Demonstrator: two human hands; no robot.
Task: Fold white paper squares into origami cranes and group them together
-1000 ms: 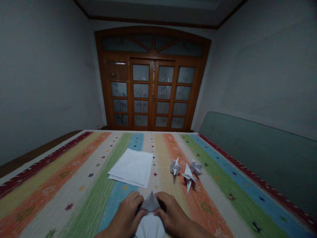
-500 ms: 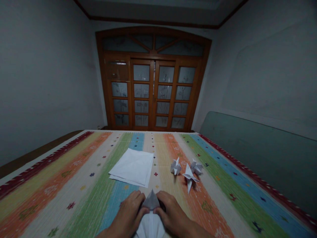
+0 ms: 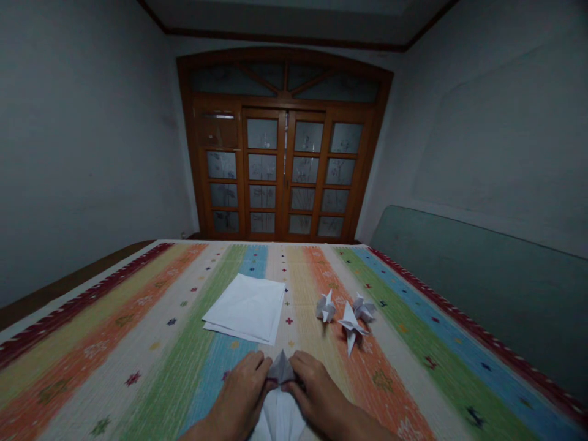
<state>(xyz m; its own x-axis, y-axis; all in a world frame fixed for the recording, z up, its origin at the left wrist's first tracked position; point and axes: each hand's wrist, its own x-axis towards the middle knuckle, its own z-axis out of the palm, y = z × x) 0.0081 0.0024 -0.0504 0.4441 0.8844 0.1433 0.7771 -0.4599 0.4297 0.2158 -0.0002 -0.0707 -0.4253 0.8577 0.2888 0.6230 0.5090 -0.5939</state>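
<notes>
- Head view: left hand [image 3: 248, 386] and right hand [image 3: 316, 387] pinch the folded paper [image 3: 278, 416] between them, nearer than the white sheets [image 3: 248, 307].
- Uneven pulling could tear its pointed tip [image 3: 282, 366].
- Pressing off-line might leave a crooked crease.
- A wide rightward swing could topple the paper figures [image 3: 351, 324].

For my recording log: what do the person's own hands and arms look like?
The left hand and right hand are both bare, without gloves. No sleeve, watch, bracelet or ring shows on any part in view; the dim light hides finer detail.
</notes>
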